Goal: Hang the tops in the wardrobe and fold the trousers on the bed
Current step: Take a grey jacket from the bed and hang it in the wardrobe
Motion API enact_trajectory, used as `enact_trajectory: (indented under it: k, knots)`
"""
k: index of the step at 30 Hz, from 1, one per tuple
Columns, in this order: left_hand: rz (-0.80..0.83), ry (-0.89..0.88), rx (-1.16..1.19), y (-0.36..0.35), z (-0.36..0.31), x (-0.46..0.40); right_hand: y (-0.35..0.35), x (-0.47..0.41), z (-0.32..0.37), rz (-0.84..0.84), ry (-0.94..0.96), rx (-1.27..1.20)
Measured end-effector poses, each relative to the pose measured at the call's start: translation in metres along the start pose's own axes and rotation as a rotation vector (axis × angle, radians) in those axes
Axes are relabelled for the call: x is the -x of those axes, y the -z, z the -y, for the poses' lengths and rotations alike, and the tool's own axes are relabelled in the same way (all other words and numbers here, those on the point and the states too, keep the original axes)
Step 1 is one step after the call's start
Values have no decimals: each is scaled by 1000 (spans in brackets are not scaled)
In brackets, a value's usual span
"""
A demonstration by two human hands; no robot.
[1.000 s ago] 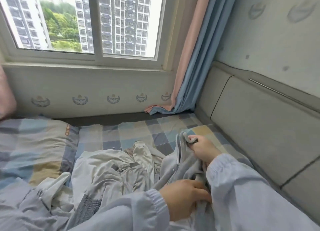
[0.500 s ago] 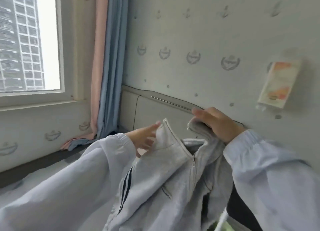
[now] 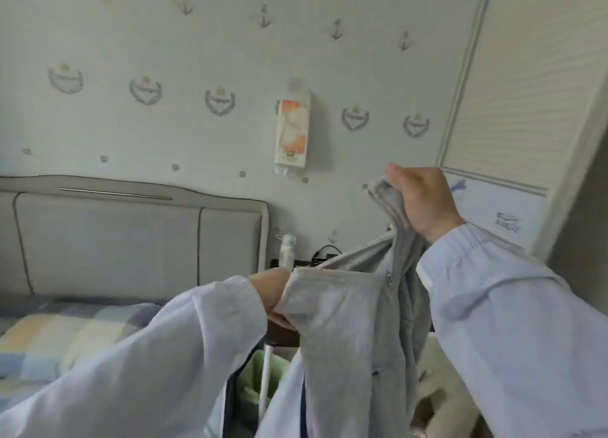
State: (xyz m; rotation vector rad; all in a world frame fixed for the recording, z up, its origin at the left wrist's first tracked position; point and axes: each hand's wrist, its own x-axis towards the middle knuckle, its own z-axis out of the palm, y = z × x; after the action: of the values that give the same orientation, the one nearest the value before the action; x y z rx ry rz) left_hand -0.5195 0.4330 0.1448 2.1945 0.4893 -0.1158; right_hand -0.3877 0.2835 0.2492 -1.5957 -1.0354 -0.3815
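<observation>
We hold a grey zip-up top (image 3: 342,332) in the air at about 5 o'clock in the view, off the bed (image 3: 59,335), which lies at 8 o'clock with its checked cover only partly in sight. Our right hand (image 3: 424,204), at 3 o'clock, has its fingers (image 3: 399,174) clenched on a bunched fold of the top's collar, lifting it higher than the rest. Our left hand (image 3: 273,293), near the centre, grips the other side of the collar; most of that hand is hidden behind the cloth and our pale sleeve (image 3: 184,349), so we see only the wrist and a bit of the palm, though the cloth is plainly gathered in its grasp. The zip pull (image 3: 389,278) shows between the two halves, and the lower part of the top runs out of the bottom edge. Behind, the padded headboard (image 3: 138,237) sits at 9 o'clock, and a packet (image 3: 292,131) hangs on the wall at 12 o'clock; its print is too blurred to read. A wardrobe door (image 3: 526,76) fills 2 o'clock, cut off by the frame. A small bottle (image 3: 287,252) stands just behind our left wrist, and the things below it at 6 o'clock are too covered to name.
</observation>
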Motion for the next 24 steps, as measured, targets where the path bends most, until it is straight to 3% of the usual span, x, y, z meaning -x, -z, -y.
enact_trajectory:
  k: [3,5,10,13,15,19,22,24]
  knots:
    - [-199,-45,590,-30,-59,-37,71,7,-21,-28,-19,59]
    - [-155,-42,788,-56,-107,-60,121,15,-39,17,-51,137]
    - [-45,-74,880,-130,-235,-100,241,44,-94,382,-373,627]
    - [113,-145,833,-177,-295,-114,293,61,-133,497,-535,1107]
    - [219,-184,775,-203,-330,-125,325,65,-154,331,-593,1335]
    - [234,-258,731,-217,-376,-166,378,46,-184,-46,-557,1381]
    - [362,-357,648,-212,-397,-211,417,9,-203,-162,-632,1137]
    - [430,-450,518,-216,-402,-237,436,-18,-210,-337,-695,785]
